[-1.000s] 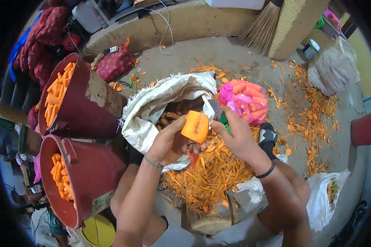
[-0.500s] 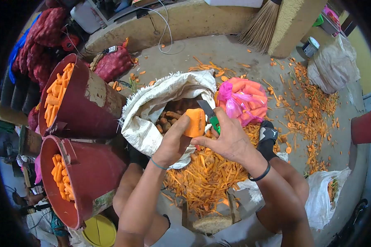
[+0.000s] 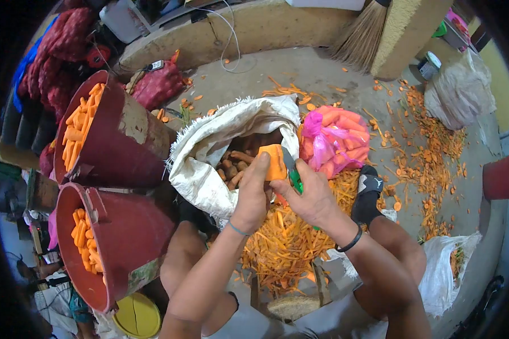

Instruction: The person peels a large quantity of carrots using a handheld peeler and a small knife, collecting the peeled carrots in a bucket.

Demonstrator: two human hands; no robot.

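Observation:
My left hand [image 3: 251, 198] is closed around a thick, peeled carrot [image 3: 275, 160] with a dark groove down its side. In my right hand [image 3: 316, 199] is a knife [image 3: 295, 179] with a green handle, its dark blade against the carrot's right side. The right thumb reaches toward the carrot's lower end. Both hands are over the near edge of an open white woven sack [image 3: 191, 148], which holds unpeeled carrots [image 3: 232, 168]. Beneath them lies a heap of orange peelings [image 3: 288, 240]. A pink plastic bag of peeled carrots [image 3: 336, 138] sits just beyond my right hand.
Two red buckets [image 3: 131, 237] with peeled carrots stand on the left. A yellow lid [image 3: 137, 316] lies below them. Carrot scraps [image 3: 430, 164] litter the floor at right, near a white sack [image 3: 455, 93]. A broom [image 3: 363, 37] leans by the pillar.
Both hands have shifted slightly, the left one to the right and more upright with the carrot. The knife blade has moved down from above to the carrot's right side.

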